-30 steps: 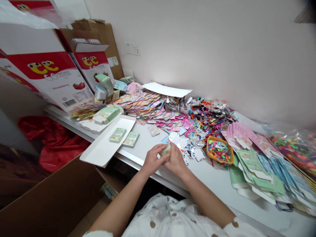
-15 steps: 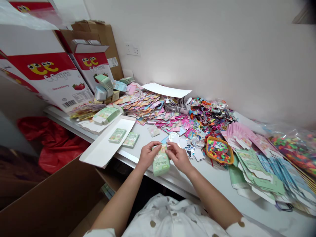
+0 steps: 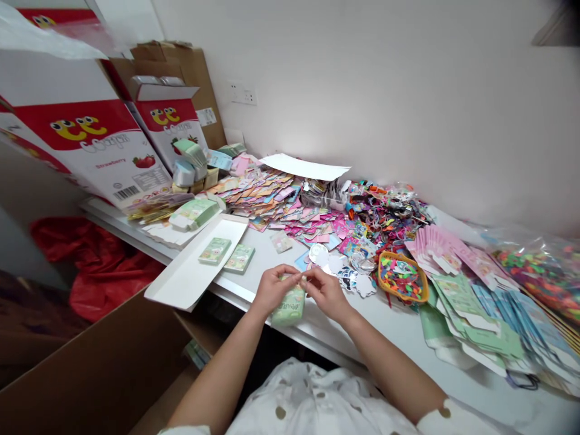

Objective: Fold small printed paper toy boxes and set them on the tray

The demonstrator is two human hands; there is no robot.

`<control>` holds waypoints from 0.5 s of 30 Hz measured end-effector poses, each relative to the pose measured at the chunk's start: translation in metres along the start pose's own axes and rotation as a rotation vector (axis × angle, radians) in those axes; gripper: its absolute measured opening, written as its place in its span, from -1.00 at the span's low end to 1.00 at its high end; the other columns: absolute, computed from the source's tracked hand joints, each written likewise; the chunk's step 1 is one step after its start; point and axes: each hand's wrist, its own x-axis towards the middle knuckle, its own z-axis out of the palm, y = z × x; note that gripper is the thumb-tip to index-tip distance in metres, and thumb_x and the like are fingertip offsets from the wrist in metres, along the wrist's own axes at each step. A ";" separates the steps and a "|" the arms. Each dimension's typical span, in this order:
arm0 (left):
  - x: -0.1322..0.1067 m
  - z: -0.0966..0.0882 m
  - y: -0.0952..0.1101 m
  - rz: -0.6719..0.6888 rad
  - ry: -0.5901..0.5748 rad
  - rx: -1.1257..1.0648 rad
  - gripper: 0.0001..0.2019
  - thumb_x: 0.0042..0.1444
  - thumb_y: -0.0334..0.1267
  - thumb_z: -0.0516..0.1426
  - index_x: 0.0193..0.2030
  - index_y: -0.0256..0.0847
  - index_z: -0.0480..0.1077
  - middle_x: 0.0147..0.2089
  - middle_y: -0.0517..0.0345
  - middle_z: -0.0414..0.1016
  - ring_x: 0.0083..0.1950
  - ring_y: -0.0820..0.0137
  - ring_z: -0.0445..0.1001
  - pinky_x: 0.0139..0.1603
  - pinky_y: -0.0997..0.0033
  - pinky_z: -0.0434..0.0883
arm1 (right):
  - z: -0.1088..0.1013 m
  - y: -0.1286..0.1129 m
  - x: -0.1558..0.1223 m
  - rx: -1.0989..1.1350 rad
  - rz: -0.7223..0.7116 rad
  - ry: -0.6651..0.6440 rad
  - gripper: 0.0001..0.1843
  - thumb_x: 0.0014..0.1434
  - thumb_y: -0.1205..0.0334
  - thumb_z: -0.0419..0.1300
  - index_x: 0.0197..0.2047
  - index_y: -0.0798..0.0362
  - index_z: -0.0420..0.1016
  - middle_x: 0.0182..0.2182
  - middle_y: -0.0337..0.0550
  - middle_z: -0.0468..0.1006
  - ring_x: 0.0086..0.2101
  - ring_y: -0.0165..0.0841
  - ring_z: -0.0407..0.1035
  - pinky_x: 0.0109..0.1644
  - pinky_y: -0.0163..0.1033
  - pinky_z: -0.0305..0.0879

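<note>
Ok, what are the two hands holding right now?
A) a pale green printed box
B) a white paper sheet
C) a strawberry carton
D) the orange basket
A: the pale green printed box sits between the left hand and the right hand, its top end under their fingers.

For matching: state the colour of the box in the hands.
Box: pale green, best in the head view.
</note>
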 end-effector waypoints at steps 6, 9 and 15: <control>0.008 -0.012 -0.006 0.130 -0.130 -0.318 -0.40 0.05 0.23 -0.02 0.12 -0.11 0.24 0.18 -0.05 0.27 0.06 0.19 0.37 -0.03 0.18 0.36 | -0.005 0.000 0.016 0.800 0.512 0.140 -0.76 0.01 0.16 0.24 -0.26 0.09 0.39 -0.53 -0.24 0.48 -0.57 -0.45 0.37 -0.50 -0.35 0.36; 0.005 -0.005 -0.016 0.445 -0.110 0.016 -0.14 -0.17 0.10 0.24 0.27 -0.08 0.02 0.33 -0.08 0.01 0.31 0.08 0.06 0.24 0.05 0.12 | 0.004 0.010 0.020 0.997 0.662 0.228 -0.88 -0.02 0.29 0.23 -0.36 0.13 0.42 -0.52 -0.19 0.50 -0.56 -0.48 0.37 -0.47 -0.39 0.35; 0.006 0.019 -0.018 0.550 0.087 0.535 -0.23 -0.17 -0.13 0.28 0.20 -0.16 0.10 0.12 -0.07 0.24 0.15 0.12 0.22 0.15 0.08 0.21 | 0.016 0.028 0.004 0.704 0.579 0.078 -0.75 -0.06 0.19 0.24 -0.29 0.12 0.48 -0.50 -0.18 0.51 -0.53 -0.40 0.38 -0.52 -0.35 0.30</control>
